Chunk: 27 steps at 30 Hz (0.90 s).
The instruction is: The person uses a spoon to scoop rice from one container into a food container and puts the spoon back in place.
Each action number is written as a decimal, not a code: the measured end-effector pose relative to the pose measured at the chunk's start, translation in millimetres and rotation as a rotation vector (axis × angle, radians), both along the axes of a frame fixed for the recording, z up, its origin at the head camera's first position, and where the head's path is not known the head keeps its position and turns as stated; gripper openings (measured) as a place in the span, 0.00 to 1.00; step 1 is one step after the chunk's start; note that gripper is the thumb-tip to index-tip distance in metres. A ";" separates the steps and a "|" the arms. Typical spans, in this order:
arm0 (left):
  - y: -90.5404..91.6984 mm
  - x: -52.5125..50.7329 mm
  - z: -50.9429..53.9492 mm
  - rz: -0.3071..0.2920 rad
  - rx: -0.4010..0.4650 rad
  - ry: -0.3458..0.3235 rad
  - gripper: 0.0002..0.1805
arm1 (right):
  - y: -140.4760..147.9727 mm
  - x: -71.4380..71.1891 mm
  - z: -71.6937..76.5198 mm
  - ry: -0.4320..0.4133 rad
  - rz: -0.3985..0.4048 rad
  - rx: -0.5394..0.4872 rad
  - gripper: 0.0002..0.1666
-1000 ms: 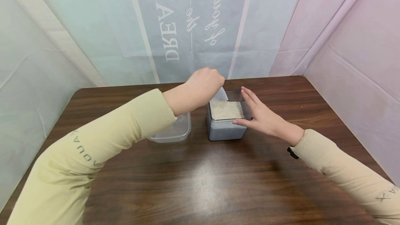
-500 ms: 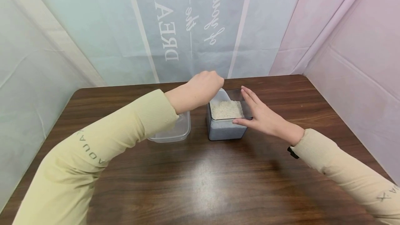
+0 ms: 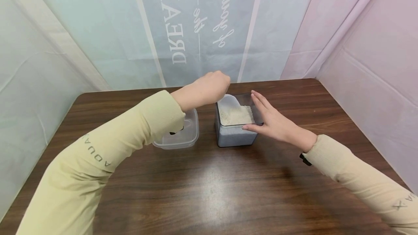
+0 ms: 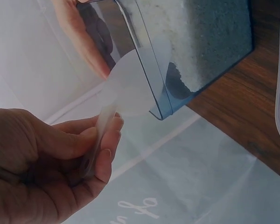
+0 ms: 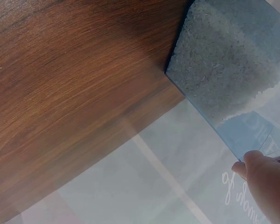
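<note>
A see-through grey-blue container (image 3: 236, 139) stands on the table, partly filled with white rice (image 3: 242, 116). My left hand (image 3: 210, 87) is above its back left edge and grips the thin handle of a translucent white scoop (image 4: 126, 86). In the head view the tip of the scoop (image 3: 229, 101) dips into the rice. My right hand (image 3: 275, 123) spans the container's right side, thumb at the front rim and fingers at the far rim. Only some of its fingers (image 5: 266, 179) show in the right wrist view.
Left of the container sits a clear shallow plastic box (image 3: 183, 140), partly covered by my left forearm. The brown wooden table (image 3: 209, 198) ends at a printed cloth backdrop (image 3: 202, 46). Pale fabric walls stand on both sides.
My left hand has shifted slightly to the left. The scoop has tilted, so more of its white bowl shows over the rice. My right hand stays in place on the container.
</note>
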State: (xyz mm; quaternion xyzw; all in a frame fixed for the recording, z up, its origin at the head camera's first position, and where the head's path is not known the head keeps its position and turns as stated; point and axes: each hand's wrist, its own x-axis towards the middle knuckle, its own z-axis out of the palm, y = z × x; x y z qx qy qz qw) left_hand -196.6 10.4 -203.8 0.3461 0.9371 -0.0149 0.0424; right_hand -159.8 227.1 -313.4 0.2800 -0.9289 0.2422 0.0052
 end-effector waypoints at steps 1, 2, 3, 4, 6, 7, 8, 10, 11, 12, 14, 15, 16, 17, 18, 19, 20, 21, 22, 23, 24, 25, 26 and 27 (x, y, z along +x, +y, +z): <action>0.5 -0.2 -0.1 -0.002 0.003 -0.006 0.11 | 0.1 0.1 -0.1 0.002 0.000 0.000 0.59; 0.8 -0.2 0.0 -0.003 0.008 -0.010 0.12 | 0.1 0.2 -0.2 0.003 0.000 0.000 0.59; 1.1 -0.2 0.1 -0.001 0.011 -0.016 0.13 | 0.2 0.3 -0.4 0.005 0.000 0.000 0.59; 1.3 -0.4 0.1 -0.002 0.015 -0.023 0.14 | 0.3 0.4 -0.5 0.007 0.000 0.001 0.59; 1.6 -0.7 0.4 -0.003 0.021 -0.041 0.17 | 0.5 0.5 -0.9 0.007 -0.001 0.002 0.59; 1.7 -0.9 0.5 -0.003 0.022 -0.050 0.18 | 0.6 0.6 -1.1 0.006 0.000 0.002 0.59; 1.7 -1.2 0.5 -0.002 0.023 -0.056 0.19 | 0.6 0.6 -1.3 0.005 0.000 0.003 0.59; 1.8 -1.8 0.2 0.003 0.026 -0.074 0.20 | 0.7 0.6 -1.6 0.005 0.000 0.003 0.59; 1.9 -1.8 0.4 0.008 0.026 -0.084 0.20 | 0.6 0.6 -1.7 0.006 0.000 0.003 0.59; 1.9 -2.0 0.3 0.014 0.029 -0.095 0.20 | 0.5 0.6 -1.8 0.008 0.000 0.003 0.59; 1.9 -2.0 0.6 0.025 0.030 -0.107 0.18 | 0.4 0.5 -2.0 0.012 0.001 0.005 0.59; 2.0 -2.1 0.6 0.033 0.030 -0.118 0.17 | 0.3 0.5 -2.1 0.015 0.002 0.006 0.59; 2.1 -2.1 0.8 0.041 0.027 -0.131 0.15 | 0.3 0.4 -2.2 0.018 0.002 0.007 0.59; 2.2 -2.2 0.9 0.050 0.025 -0.148 0.13 | 0.3 0.5 -2.2 0.018 0.003 0.008 0.59; 2.3 -2.2 1.0 0.058 0.021 -0.163 0.11 | 0.3 0.6 -2.3 0.018 0.005 0.010 0.59; 2.6 -2.2 1.1 0.066 0.016 -0.174 0.10 | 0.4 0.6 -2.3 0.019 0.005 0.011 0.59; 3.0 -2.3 1.2 0.075 0.012 -0.188 0.10 | 0.4 0.7 -2.3 0.018 0.006 0.011 0.59; 3.5 -2.3 1.1 0.084 0.007 -0.199 0.11 | 0.4 0.8 -2.3 0.017 0.006 0.012 0.59; 4.0 -2.2 1.1 0.090 0.002 -0.204 0.11 | 0.4 0.9 -2.2 0.016 0.006 0.012 0.59; 4.7 -2.1 1.0 0.096 -0.005 -0.205 0.11 | 0.6 1.0 -2.1 0.016 0.006 0.013 0.59; 5.5 -2.0 0.9 0.098 -0.012 -0.206 0.11 | 0.7 1.1 -2.0 0.016 0.005 0.012 0.59; 6.4 -1.6 0.8 0.100 -0.016 -0.207 0.12 | 1.0 1.1 -2.1 0.017 0.004 0.010 0.59; 7.5 -1.2 0.8 0.099 -0.023 -0.209 0.12 | 1.1 1.3 -1.8 0.016 0.002 0.008 0.59; 8.5 -0.6 0.8 0.099 -0.028 -0.215 0.13 | 1.4 1.2 -1.7 0.016 0.000 0.007 0.59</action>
